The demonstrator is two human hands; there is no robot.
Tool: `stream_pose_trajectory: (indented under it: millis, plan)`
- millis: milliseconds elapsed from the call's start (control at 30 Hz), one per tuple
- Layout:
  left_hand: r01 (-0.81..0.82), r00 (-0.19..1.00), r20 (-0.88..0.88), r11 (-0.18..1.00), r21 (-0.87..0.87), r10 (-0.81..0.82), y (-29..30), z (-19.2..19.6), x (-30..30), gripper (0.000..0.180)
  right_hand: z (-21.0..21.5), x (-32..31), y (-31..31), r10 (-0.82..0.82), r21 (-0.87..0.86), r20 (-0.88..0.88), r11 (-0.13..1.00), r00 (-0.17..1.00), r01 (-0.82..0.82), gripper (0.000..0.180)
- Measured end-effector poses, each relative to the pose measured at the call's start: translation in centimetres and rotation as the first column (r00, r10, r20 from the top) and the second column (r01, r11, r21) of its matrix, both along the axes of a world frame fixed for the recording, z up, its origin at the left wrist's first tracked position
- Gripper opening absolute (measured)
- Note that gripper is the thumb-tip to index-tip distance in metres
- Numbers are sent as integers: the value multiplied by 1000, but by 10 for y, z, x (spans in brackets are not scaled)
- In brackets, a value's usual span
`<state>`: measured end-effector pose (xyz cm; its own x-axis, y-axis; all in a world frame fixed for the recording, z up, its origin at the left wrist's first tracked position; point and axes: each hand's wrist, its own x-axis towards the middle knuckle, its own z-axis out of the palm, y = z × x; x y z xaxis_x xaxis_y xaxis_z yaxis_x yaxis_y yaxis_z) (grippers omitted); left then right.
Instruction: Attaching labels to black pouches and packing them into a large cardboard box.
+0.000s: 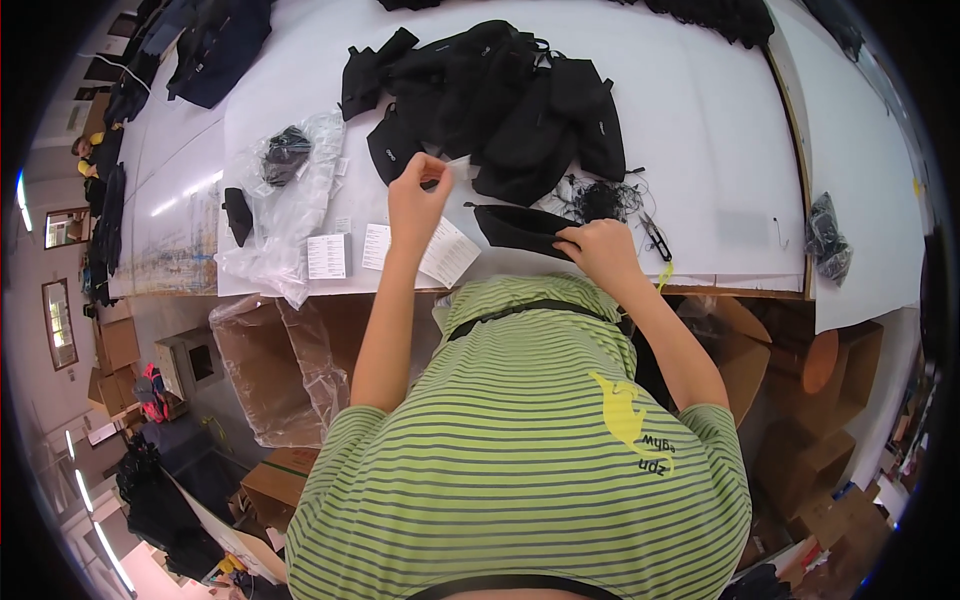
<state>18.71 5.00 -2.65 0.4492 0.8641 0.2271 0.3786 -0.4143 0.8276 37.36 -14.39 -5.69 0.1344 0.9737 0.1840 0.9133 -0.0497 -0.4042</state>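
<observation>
My left hand (421, 183) is raised over the table, its fingers pinched on a small whitish packet (460, 168), perhaps a desiccant sachet; its exact kind is hard to make out. My right hand (598, 246) grips the right end of a black fabric pouch (512, 226), which lies at the table's near side with its mouth toward me. Beyond both hands sits a heap of black pouches (470, 95). Printed white cards (450, 255) lie below my left hand. Thread snips (656, 238) rest right of the pouch, beside a tangle of black cords (600, 200).
To the left are a clear plastic bag (285, 225), a small black pouch (238, 216) and a stack of white cards (328, 257). A bagged black bundle (827, 240) lies on the right-hand table. Cardboard boxes (275, 485) stand below. Another person (92, 155) is far left.
</observation>
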Motion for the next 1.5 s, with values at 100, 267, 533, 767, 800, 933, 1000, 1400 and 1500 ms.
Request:
stream_pose_trajectory:
  millis: [100, 267, 533, 767, 800, 933, 1000, 1400, 1500]
  plan:
    - [306, 950, -72, 952, 22, -303, -40, 34, 8, 9, 15, -3, 9, 34, -27, 9, 999, 999, -34, 16]
    - [407, 906, -270, 848, 340, -327, -47, 19, 3, 19, 36, -7, 14, 55, 12, 4, 998, 998, -55, 18]
    - [239, 758, 549, 634, -735, 351, -64, 5, 0, 51, 88, -24, 12, -146, 161, -265, 968, 953, 193, 20]
    - [306, 647, 595, 551, -776, 477, -71, 37, 12, 43, 90, -49, 16, -99, 182, -645, 943, 758, 278, 20]
    - [313, 640, 584, 525, -792, 499, -68, 39, 9, 46, 91, -50, 13, -143, 164, -683, 926, 717, 340, 21]
    - [295, 610, 615, 576, -762, 500, -70, 46, 7, 49, 83, -58, 9, -153, 174, -754, 891, 638, 419, 24]
    - [295, 558, 628, 578, -761, 542, -73, 52, 6, 51, 83, -62, 8, -153, 168, -778, 884, 609, 436, 24]
    - [414, 803, 544, 427, -804, 245, -74, 69, -11, 46, 100, -42, 40, 102, 129, -981, 978, 163, 164, 29]
    - [429, 840, 519, 391, -814, 157, -82, 77, -8, 46, 104, -44, 56, 88, 173, -969, 909, 232, 378, 28]
